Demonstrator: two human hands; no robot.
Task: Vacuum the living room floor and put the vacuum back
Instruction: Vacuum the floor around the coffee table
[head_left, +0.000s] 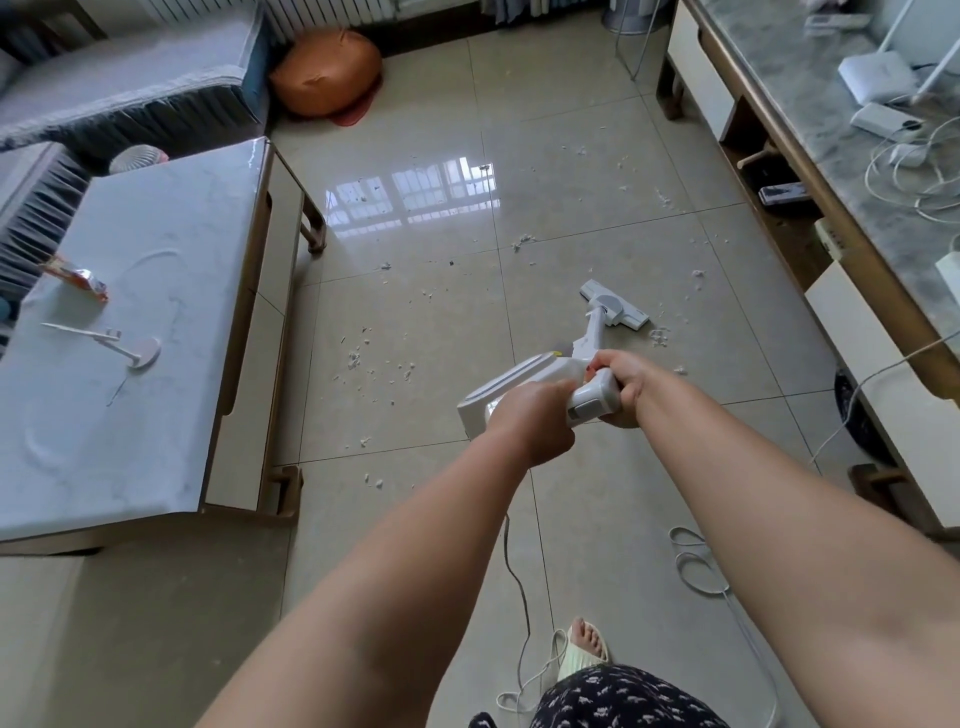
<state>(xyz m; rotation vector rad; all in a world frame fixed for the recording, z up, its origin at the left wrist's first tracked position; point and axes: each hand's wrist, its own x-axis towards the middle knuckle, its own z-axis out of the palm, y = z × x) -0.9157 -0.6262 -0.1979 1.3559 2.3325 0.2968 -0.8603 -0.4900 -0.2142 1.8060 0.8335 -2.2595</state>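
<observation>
Vacuuming step under way: vacuum (545, 384) is gripped at frame centre by both hands, left hand (530, 415) and right hand (621, 389) curled round it. Scraps (379, 364) left of the floor head (615, 304) judged next.

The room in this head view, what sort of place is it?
Most likely a home living room. A sofa with a grey cover stands by a low coffee table, and a long media cabinet with cables runs along the other side. Both hands grip a white vacuum over the littered tile floor.
</observation>
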